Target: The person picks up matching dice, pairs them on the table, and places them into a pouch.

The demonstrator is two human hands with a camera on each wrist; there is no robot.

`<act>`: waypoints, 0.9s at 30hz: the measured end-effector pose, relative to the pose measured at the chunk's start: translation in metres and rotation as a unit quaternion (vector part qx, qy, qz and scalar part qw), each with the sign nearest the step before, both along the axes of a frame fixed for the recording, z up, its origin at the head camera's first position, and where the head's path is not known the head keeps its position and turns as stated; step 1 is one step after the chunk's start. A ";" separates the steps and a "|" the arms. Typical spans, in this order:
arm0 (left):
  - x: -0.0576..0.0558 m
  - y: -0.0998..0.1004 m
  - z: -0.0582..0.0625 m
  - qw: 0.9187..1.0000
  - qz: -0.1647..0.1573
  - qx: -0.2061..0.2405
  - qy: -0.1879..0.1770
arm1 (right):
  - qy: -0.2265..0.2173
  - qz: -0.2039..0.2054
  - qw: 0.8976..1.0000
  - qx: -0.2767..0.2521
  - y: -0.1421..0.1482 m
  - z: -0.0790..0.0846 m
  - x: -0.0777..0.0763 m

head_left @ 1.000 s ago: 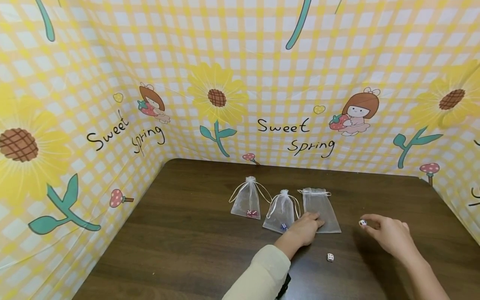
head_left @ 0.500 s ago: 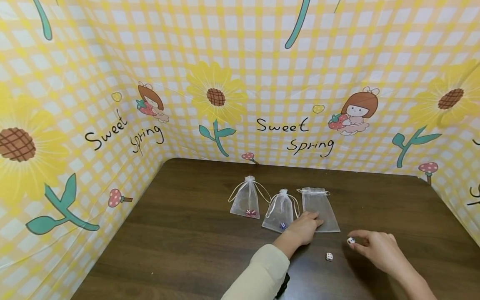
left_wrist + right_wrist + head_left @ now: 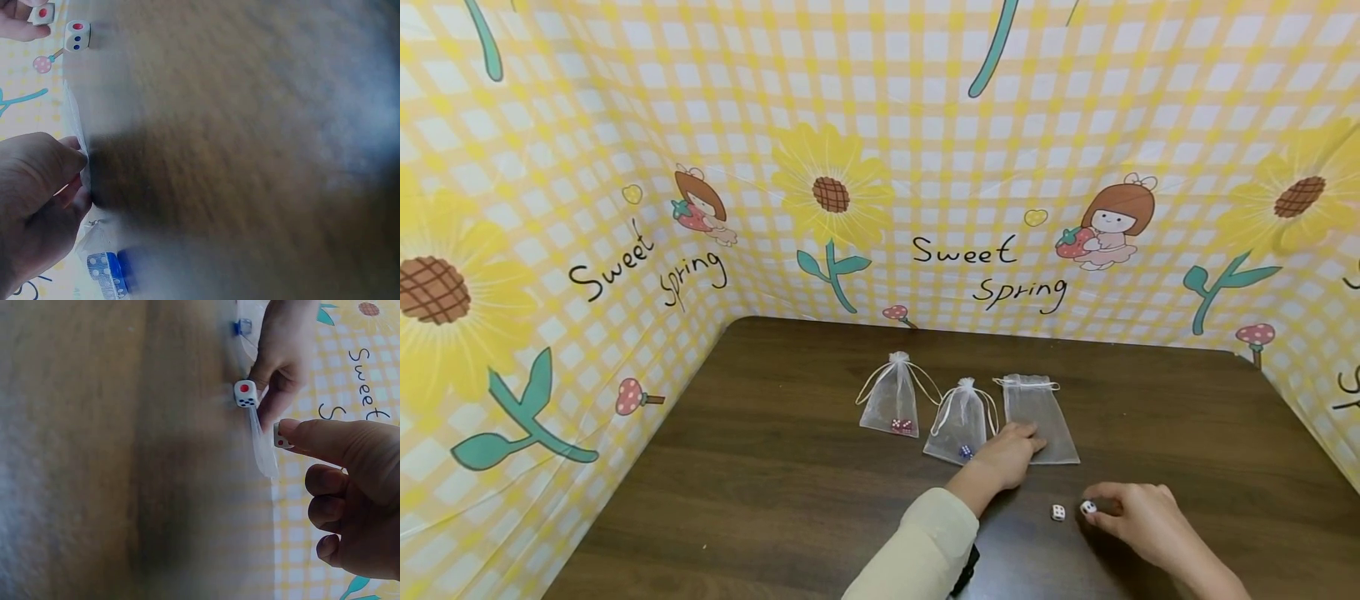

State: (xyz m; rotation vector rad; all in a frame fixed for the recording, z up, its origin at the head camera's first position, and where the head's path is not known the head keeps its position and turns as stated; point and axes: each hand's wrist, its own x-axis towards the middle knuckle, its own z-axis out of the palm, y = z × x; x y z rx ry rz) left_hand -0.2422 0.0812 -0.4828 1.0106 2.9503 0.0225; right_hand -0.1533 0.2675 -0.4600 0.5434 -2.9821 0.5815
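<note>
My left hand (image 3: 1006, 457) rests on the left part of a flat white sheer drawstring bag (image 3: 1051, 421), fingertips touching its mesh. My right hand (image 3: 1142, 517) pinches a white die (image 3: 1087, 506) between thumb and finger. Just left of that pinched die, a second white die (image 3: 1057, 512) lies on the table. In the right wrist view the pinched die (image 3: 283, 435) shows red dots under the thumb. Beside my left hand is a tied sheer bag (image 3: 958, 421) with blue dice (image 3: 966, 452), partly covered by the hand.
Another tied sheer bag (image 3: 887, 404) with red dice (image 3: 902, 426) lies farther left. All stand on a dark wooden table (image 3: 760, 467). A yellow checked cloth (image 3: 880, 100) with flower prints hangs behind and at the sides.
My right hand has come left and nearer, carrying its pinched die up beside the die on the table. The left hand and the bags have stayed in place.
</note>
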 end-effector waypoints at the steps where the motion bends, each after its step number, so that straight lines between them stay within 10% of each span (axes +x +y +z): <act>1: 0.000 0.000 0.000 1.000 0.000 0.001 0.001 | -0.004 0.002 1.000 -0.001 0.000 0.000 0.000; 27: -0.002 0.001 -0.001 1.000 0.005 -0.003 -0.012 | -0.024 0.002 1.000 0.013 -0.002 -0.016 -0.004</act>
